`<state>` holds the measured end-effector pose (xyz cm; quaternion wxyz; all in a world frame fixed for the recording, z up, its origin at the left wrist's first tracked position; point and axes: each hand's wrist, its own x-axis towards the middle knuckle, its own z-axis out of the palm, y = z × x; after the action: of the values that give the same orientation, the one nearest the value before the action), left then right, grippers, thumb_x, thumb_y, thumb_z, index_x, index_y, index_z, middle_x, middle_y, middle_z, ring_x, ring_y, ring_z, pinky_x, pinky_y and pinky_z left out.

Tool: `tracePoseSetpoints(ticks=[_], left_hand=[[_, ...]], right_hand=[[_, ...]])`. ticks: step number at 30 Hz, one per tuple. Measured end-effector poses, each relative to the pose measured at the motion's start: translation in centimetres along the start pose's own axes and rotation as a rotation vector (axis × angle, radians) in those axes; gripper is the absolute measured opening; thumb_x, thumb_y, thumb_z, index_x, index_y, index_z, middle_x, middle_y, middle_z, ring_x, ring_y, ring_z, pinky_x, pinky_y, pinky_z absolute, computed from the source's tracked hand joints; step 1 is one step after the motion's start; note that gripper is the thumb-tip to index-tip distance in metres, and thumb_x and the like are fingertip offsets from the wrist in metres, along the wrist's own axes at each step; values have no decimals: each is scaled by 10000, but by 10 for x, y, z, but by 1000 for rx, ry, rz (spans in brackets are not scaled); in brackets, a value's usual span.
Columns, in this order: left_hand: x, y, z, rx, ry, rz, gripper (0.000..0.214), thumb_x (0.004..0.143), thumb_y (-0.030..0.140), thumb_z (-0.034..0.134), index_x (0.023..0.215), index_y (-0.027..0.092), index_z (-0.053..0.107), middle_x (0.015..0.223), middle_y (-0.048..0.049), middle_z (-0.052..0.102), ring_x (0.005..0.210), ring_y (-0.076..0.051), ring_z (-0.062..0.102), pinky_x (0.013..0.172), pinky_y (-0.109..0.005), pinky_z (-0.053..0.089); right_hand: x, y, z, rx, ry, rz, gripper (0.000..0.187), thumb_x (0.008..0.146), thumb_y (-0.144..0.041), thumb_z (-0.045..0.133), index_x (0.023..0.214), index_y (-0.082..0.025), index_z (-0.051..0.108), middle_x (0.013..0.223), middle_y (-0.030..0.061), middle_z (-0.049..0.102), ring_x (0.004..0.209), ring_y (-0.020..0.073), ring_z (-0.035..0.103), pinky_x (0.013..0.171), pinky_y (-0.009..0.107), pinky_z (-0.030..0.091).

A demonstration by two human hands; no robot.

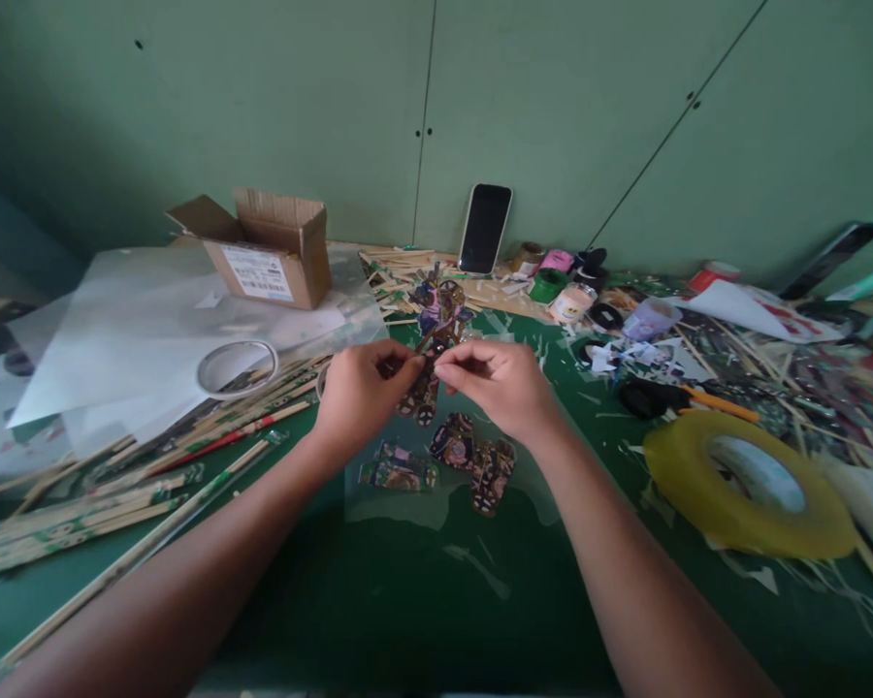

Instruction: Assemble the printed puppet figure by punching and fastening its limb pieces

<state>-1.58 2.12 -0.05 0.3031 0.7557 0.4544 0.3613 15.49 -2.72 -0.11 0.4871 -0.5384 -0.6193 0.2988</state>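
Observation:
A flat, jointed-looking cut-out figure [442, 302] with a dark purple and brown pattern is at the middle of the green table, partly hidden by my fingers. My left hand [364, 393] is closed, with thumb and forefinger pinching the figure's left side. From the other side my right hand [501, 386] comes in with its fingertips pressed together over the figure's middle; what is between them is too small to make out. Just below lie loose patterned pieces: one flat cut-out piece [400, 470] on the left, a curved piece [453, 442] and a boot-shaped piece [493, 475].
Wooden sticks [210, 436] and a tape ring [237, 369] lie left, before an open cardboard box [276, 257]. A phone [485, 228] leans on the green wall. Right are a large yellow tape roll [676, 475], orange-handled scissors [720, 402], small tape rolls [549, 284] and scraps.

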Motion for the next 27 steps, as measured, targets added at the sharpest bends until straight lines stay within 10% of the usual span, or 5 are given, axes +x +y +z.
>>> tracePoseSetpoints(ticks=[5,11,17,27], left_hand=[[3,-3,-2,41,8,17,202,808,334,614,750,178,728,601,-18,699,537,-146,611,495,-245,380],[11,-8,-11,72,122,2,216,792,350,622,714,168,707,566,-9,644,557,-150,574,511,-256,360],[11,-5,-11,45,121,-11,206,786,345,627,712,169,704,572,-1,645,548,-146,560,530,-259,363],[12,-6,-10,-1,135,20,191,785,314,629,690,161,692,548,2,616,513,-125,510,487,-249,335]], right_hand=[[-2,-3,-2,-219,-70,-42,158,862,-269,607,879,-186,740,822,39,734,665,138,621,592,270,448],[-11,-21,5,-323,-688,202,148,844,-246,630,914,-210,756,808,28,745,605,137,616,531,259,414],[-34,-53,39,-313,-1124,-1,362,753,-364,777,1100,-269,731,878,-10,713,751,145,640,659,249,437],[-46,-59,58,-499,-1163,-99,308,795,-273,753,1099,-250,711,927,6,733,946,202,656,799,292,453]])
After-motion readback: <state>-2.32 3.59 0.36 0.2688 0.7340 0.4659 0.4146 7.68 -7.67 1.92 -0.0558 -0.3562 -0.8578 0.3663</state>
